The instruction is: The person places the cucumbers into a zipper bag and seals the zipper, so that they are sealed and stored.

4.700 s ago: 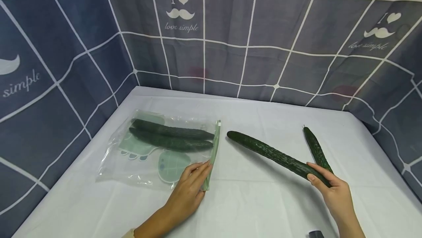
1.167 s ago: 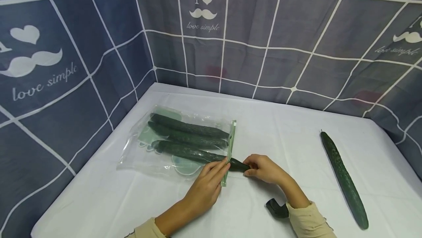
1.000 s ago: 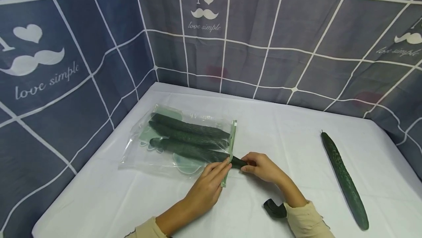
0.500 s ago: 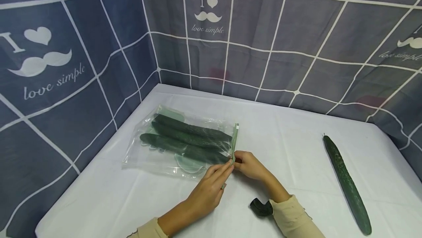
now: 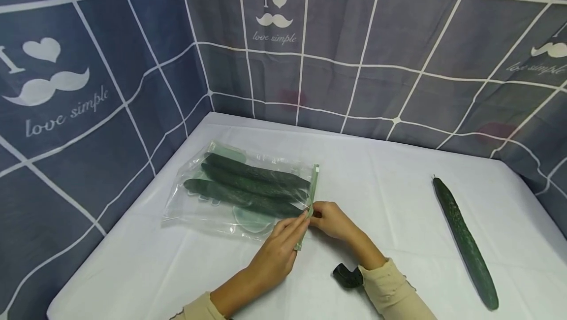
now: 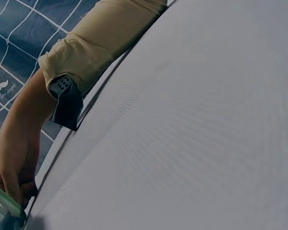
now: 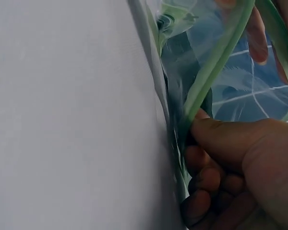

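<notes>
A clear zip bag (image 5: 195, 216) with a green closure strip lies on the white table, holding two dark green cucumbers (image 5: 261, 173) side by side plus a third cucumber (image 5: 243, 198) nearer me. My left hand (image 5: 275, 253) holds the bag's mouth, fingers over the strip and thumb below. From the other side my right hand (image 5: 333, 220) reaches to the mouth, gripping the third cucumber's near end, which its fingers largely hide. In the right wrist view the right thumb (image 7: 225, 136) lies against the green strip (image 7: 216, 62), with the other fingers curled beneath.
Another cucumber (image 5: 465, 241) lies by itself on the table at the right. A small dark device (image 5: 347, 276) sits at the right cuff. Grey checked curtains (image 5: 336, 29) stand behind and at the sides of the white table (image 5: 376, 177).
The third cucumber went from my right hand's hold above the table into the bag, its end slipping past the strip. My right hand moved left to the mouth; the left stayed there.
</notes>
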Action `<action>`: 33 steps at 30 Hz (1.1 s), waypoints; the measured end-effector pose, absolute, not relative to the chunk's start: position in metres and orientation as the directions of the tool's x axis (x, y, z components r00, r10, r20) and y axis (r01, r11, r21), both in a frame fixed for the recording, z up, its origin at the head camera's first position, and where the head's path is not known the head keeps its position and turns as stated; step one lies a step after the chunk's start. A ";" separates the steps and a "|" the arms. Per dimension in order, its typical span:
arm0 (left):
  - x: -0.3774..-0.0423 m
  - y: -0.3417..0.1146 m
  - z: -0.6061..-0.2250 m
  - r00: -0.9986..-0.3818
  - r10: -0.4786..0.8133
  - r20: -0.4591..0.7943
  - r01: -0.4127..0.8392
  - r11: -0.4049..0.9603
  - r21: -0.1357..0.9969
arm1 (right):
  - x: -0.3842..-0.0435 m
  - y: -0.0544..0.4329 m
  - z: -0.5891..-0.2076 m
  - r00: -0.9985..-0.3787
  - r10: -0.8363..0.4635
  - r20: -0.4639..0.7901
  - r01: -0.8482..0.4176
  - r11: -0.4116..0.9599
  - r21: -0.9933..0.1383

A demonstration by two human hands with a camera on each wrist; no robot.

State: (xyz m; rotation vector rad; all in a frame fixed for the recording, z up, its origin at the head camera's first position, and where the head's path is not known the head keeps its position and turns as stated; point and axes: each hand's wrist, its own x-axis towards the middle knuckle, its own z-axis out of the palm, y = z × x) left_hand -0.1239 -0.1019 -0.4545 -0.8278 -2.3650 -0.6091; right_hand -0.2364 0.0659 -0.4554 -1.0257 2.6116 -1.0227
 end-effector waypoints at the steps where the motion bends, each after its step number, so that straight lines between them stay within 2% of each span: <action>1: -0.124 -0.102 -0.455 -0.658 0.414 0.629 0.668 0.706 0.234 | -0.236 0.068 -0.455 -0.756 -0.649 0.088 -0.540 0.541 -0.645; 7: -0.126 -0.101 -0.456 -0.667 0.388 0.636 0.651 0.718 0.245 | -0.234 0.087 -0.451 -0.794 -0.607 0.030 -0.478 0.593 -0.648; 17: -0.126 -0.101 -0.458 -0.689 0.381 0.617 0.640 0.719 0.270 | -0.228 0.121 -0.452 -0.844 -0.536 0.012 -0.417 0.641 -0.644; 29: -0.131 -0.104 -0.460 -0.576 0.442 0.687 0.680 0.726 0.103 | -0.210 0.174 -0.451 -0.921 -0.388 -0.038 -0.275 0.714 -0.644; 33: -0.131 -0.104 -0.459 -0.569 0.421 0.706 0.668 0.737 0.098 | -0.201 0.191 -0.451 -0.939 -0.341 -0.054 -0.232 0.740 -0.631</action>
